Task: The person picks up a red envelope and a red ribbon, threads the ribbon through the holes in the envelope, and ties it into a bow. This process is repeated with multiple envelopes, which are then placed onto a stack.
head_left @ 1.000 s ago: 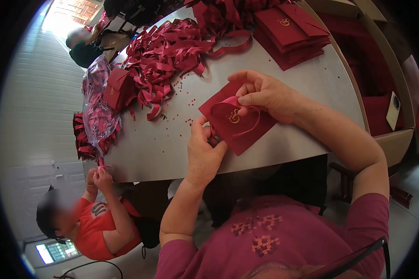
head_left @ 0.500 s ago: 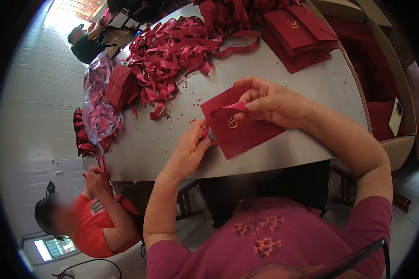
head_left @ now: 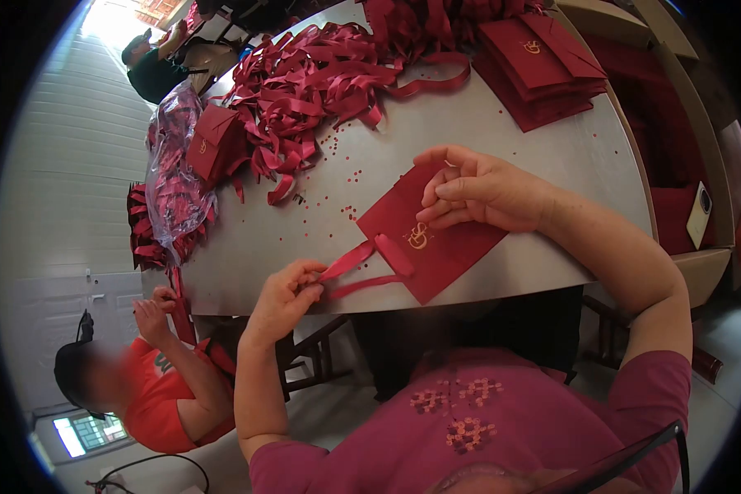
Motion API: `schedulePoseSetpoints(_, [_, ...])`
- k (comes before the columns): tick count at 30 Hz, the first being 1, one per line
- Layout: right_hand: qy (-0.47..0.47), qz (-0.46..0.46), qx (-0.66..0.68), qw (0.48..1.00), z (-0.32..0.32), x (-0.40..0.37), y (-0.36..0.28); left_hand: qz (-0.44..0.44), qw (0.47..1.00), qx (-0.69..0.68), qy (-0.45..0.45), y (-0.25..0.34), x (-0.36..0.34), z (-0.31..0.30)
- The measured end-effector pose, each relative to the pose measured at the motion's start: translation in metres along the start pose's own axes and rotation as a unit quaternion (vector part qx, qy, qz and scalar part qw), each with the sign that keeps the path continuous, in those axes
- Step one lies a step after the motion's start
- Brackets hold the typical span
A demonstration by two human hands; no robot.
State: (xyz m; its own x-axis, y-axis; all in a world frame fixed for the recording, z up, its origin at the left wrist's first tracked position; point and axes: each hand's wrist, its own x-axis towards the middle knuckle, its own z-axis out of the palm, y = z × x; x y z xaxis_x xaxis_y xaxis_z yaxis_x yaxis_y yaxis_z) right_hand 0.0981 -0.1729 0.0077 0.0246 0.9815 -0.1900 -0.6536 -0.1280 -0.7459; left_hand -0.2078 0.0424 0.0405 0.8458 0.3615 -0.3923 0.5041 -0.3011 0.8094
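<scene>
Mid ribbon-threading: pinching ribbon [head_left: 350, 260] with left hand [head_left: 281, 298] at bag's [head_left: 451, 247] 8 o'clock, holding it down with right hand's [head_left: 482, 191] bunched fingers. Next: probably steady tension.

Grey table top [head_left: 552, 140], curved near edge, runs away from me toward the upper left. Left of it: white wall [head_left: 66, 132] of horizontal panels, and a white door [head_left: 99, 288] lower down. Small bright window [head_left: 86, 436] at lower left. Strong daylight [head_left: 111, 20] at the far end, washed out. Floor [head_left: 346, 420] pale and plain. Dark wooden chair [head_left: 309, 366] under the table's near edge. Brown cardboard box [head_left: 704, 247] to my right, just beside the table. Black chair-back rail [head_left: 634, 457] at lower right.
</scene>
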Motion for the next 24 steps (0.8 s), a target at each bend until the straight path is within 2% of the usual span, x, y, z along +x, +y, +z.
schedulePoseSetpoints(1, [0.002,-0.001,-0.011,1.0,0.001,-0.001,0.0,0.001,1.0,0.0,0.0,0.001,-0.002,-0.006])
schedulePoseSetpoints(3, [0.003,-0.003,-0.032,0.999,0.004,-0.003,-0.001,-0.018,0.994,0.009,0.11,0.01,-0.006,-0.017])
schedulePoseSetpoints(4, [0.001,-0.001,-0.051,0.999,0.006,-0.003,0.0,0.033,0.987,0.039,0.152,0.017,-0.004,-0.018])
schedulePoseSetpoints(5, [-0.002,-0.001,-0.052,0.999,0.008,-0.002,0.001,0.033,0.986,0.039,0.156,0.023,0.003,-0.016])
schedulePoseSetpoints(7, [-0.008,-0.015,-0.088,0.996,0.008,-0.001,0.002,0.132,0.971,0.032,0.197,0.038,0.024,0.0])
schedulePoseSetpoints(11, [-0.018,-0.028,-0.109,0.994,0.008,-0.005,0.005,0.206,0.956,0.136,0.157,0.046,0.081,0.05])
schedulePoseSetpoints(12, [-0.017,-0.034,-0.115,0.993,0.009,-0.005,0.005,0.205,0.957,0.134,0.156,0.052,0.085,0.059])
schedulePoseSetpoints(14, [-0.017,-0.046,-0.124,0.991,0.008,-0.008,0.003,0.188,0.941,0.24,0.147,0.069,0.092,0.067])
schedulePoseSetpoints(15, [-0.032,-0.048,-0.151,0.987,0.009,-0.009,0.003,0.19,0.94,0.243,0.148,0.071,0.095,0.066])
schedulePoseSetpoints(17, [-0.083,-0.09,-0.224,0.967,0.007,-0.009,0.007,0.075,0.982,0.159,0.072,0.074,0.102,0.057])
schedulePoseSetpoints(18, [-0.118,-0.128,-0.27,0.947,0.007,-0.01,0.014,0.074,0.988,0.124,0.06,0.073,0.104,0.053])
schedulePoseSetpoints(19, [-0.109,-0.161,-0.413,0.89,0.017,-0.019,0.007,0.075,0.992,0.089,0.05,0.068,0.105,0.049])
schedulePoseSetpoints(20, [-0.122,-0.237,-0.535,0.802,0.024,-0.022,0.006,0.062,0.996,0.048,0.043,0.063,0.106,0.045])
schedulePoseSetpoints(21, [-0.132,-0.305,-0.642,0.691,0.031,-0.023,0.004,0.064,0.997,-0.021,0.038,0.056,0.105,0.043])
schedulePoseSetpoints(22, [-0.136,-0.302,-0.68,0.654,0.036,-0.025,0.002,0.065,0.993,-0.091,0.033,0.053,0.102,0.041])
schedulePoseSetpoints(23, [-0.14,-0.308,-0.684,0.647,0.035,-0.024,0.004,0.039,0.983,-0.181,-0.009,0.05,0.099,0.037])
schedulePoseSetpoints(24, [-0.131,-0.314,-0.706,0.621,0.033,-0.022,0.007,0.045,0.983,-0.18,-0.004,0.054,0.093,0.036])
